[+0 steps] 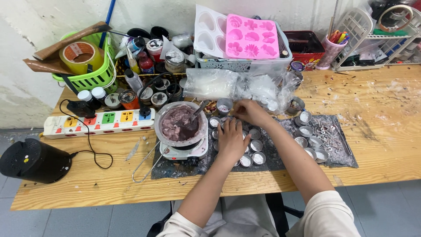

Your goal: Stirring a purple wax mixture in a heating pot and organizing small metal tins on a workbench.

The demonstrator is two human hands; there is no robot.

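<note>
Hands met over small round metal cups [255, 145] clustered at frame centre on the worktop [381, 118]. Left hand [231, 139] lay flat, fingers spread, on the cups; right hand [248, 111] pinched at one, its grip's contents hidden. Just left stood a pan of purple wax [180, 123].

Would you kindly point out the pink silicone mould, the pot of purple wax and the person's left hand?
pink silicone mould [251, 37], head view, centre of its face.
pot of purple wax [177, 124], head view, wax surface.
left hand [231, 139], head view, back of hand.
</note>
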